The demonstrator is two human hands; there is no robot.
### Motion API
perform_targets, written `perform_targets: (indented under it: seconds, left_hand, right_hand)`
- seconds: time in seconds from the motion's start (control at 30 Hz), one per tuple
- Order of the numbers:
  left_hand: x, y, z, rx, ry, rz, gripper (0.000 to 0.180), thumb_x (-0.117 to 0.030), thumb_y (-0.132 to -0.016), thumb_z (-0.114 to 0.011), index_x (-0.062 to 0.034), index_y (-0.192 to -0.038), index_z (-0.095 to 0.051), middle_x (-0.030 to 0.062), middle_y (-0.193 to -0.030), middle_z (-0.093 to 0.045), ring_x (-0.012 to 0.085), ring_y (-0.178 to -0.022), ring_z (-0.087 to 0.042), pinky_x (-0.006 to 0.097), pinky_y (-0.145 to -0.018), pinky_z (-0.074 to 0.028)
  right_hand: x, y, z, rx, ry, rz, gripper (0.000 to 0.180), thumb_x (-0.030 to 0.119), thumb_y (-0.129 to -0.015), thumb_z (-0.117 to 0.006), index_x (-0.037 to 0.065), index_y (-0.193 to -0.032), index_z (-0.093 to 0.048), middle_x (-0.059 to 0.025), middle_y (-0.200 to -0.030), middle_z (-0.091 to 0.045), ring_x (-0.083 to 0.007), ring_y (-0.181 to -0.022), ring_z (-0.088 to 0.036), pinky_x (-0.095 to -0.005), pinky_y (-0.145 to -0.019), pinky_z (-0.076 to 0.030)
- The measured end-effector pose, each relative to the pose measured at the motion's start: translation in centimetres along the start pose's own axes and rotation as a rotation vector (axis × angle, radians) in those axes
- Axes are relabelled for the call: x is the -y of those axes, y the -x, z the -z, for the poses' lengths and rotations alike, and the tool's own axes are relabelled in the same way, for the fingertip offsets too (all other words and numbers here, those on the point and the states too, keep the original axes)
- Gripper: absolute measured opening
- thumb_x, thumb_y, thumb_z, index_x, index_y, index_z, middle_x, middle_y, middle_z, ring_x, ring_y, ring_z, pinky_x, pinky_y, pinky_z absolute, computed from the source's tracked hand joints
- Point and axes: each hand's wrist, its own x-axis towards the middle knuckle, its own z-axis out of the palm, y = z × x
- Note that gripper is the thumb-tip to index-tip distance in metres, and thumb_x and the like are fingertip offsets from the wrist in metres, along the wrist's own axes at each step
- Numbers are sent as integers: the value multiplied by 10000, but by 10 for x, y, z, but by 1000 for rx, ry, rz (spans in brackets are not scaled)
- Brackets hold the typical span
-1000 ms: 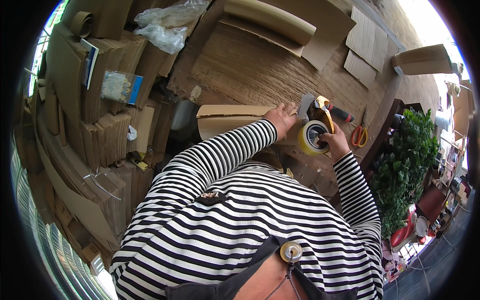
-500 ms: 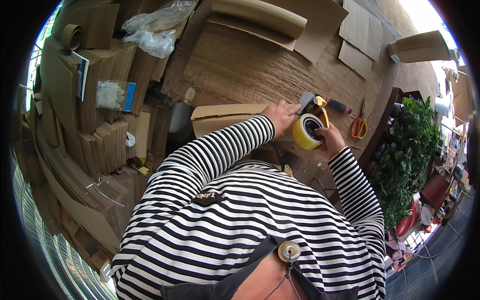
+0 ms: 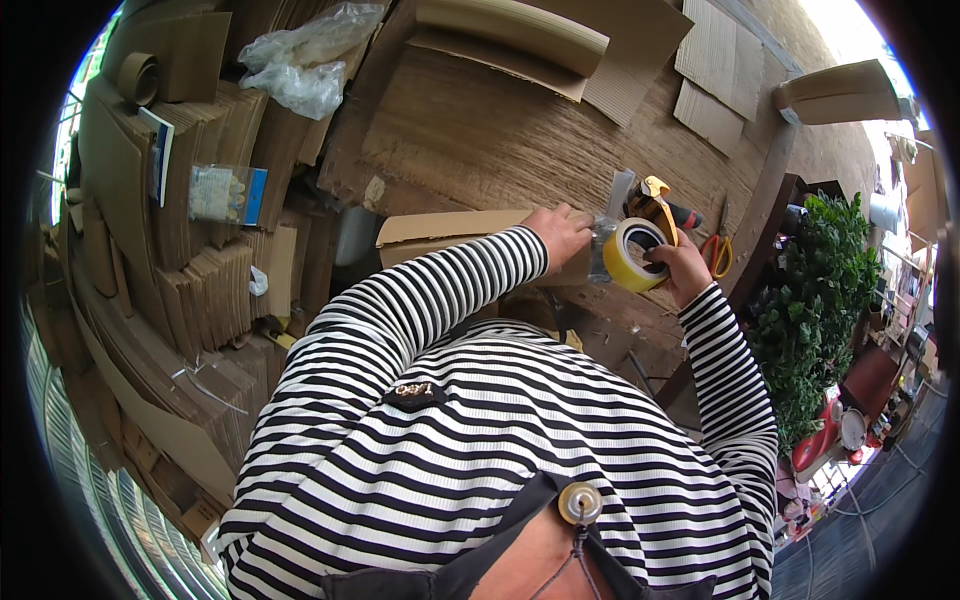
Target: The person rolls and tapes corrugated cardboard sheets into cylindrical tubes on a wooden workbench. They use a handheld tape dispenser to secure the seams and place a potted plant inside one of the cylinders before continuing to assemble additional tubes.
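A tape dispenser [image 3: 660,205] with a yellow frame and a roll of yellowish tape [image 3: 634,262] is in my right hand [image 3: 685,270], whose fingers wrap round its side. Clear tape [image 3: 602,240] stretches between the roll and the right end of a long, narrow cardboard box [image 3: 450,228]. My left hand [image 3: 562,240] grips that end of the box, fingers over its top, just left of the tape. The box lies along the near edge of the wooden table; my left forearm covers part of it.
Beyond the dispenser lie a red-and-black handle [image 3: 684,216] and orange-handled scissors [image 3: 717,256]. Cardboard pieces [image 3: 720,60] and a folded cardboard length [image 3: 510,35] rest farther back on the table [image 3: 480,120]. Stacked cardboard [image 3: 215,130] stands at left, a leafy green plant [image 3: 815,300] at right.
My right hand has moved the dispenser to the right and slightly down, away from my left hand. Clear tape now shows between roll and box end. My left hand stays on the box.
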Motion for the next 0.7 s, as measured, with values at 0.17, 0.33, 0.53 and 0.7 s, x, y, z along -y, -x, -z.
perform_targets:
  seconds: [0.17, 0.33, 0.53, 0.7]
  left_hand:
    - [5, 12, -11, -154, 138, 0, 626, -75, -642, -831, -97, -1227, -607, 185, -1703, -243, 366, -1184, -584, 405, -957, -596]
    - [5, 12, -3, -102, 143, 32, 602, -55, -662, -823, -81, -1223, -606, 196, -1715, -176, 373, -1187, -581, 400, -962, -598]
    - [6, 12, -5, -87, 129, 51, 607, -124, -697, -849, -82, -1255, -612, 135, -1709, -208, 356, -1167, -574, 393, -969, -586]
    - [7, 9, -2, -30, 61, 24, 591, -236, -713, -874, -81, -1235, -644, 55, -1532, -439, 309, -1161, -555, 375, -973, -568]
  right_hand:
    - [-20, 2, 10, -71, 353, 157, 682, -49, -801, -658, 15, -1462, -508, -83, -1150, -690, -180, -1001, -668, -298, -882, -540]
    - [-25, 12, 13, -150, 928, 346, 728, 74, -812, -685, 107, -1509, -479, -184, -1244, -670, -343, -1107, -685, -396, -964, -540]
    - [30, 49, -29, -100, 1410, 315, 687, 196, -865, -665, 202, -1517, -450, -184, -1226, -612, -391, -1065, -682, -462, -904, -559]
    - [40, 52, -32, -79, 1435, 316, 636, 228, -876, -673, 184, -1481, -480, -188, -1231, -612, -389, -1044, -692, -470, -885, -572]
